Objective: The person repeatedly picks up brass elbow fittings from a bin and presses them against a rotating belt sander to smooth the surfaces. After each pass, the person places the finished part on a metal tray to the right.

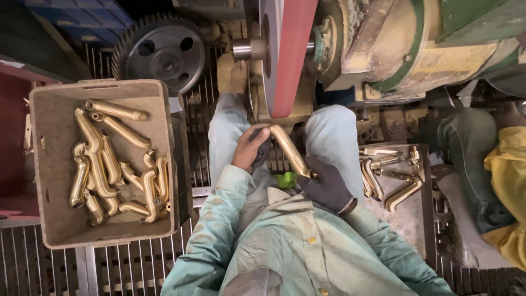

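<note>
Close under my chin, at six o'clock, my pale green work shirt (285, 246) fills the bottom of the view. Just beyond it both hands are closed on one brass spout (291, 151), a bent tube with a golden shine that lies across my lap, between my knees. My right hand (327, 187), in a dark glove, grips the lower end at about four o'clock from the middle; my left hand (249, 148), bare, wraps its fingers round the upper bend at about ten o'clock, thumb along the tube.

I judge the spout to be solid, stiff and fairly heavy for its size, with a smooth skin that could slip in a bare palm. Holding it at both ends, clear of the stretch that meets the belt, looks like the sound grip.

At three o'clock a few more brass pieces (383, 178) lie on a grey tray (405, 219). At nine o'clock a worn cardboard box (104, 235) holds a heap of brass spouts (112, 164); it is plain brown, and I see no label on it.

Further off, at twelve o'clock, the red sanding belt (293, 55) runs over its wheel, with a dark toothed gear wheel (161, 52) at eleven o'clock. At the right edge sits another person in yellow clothing (507, 186).
</note>
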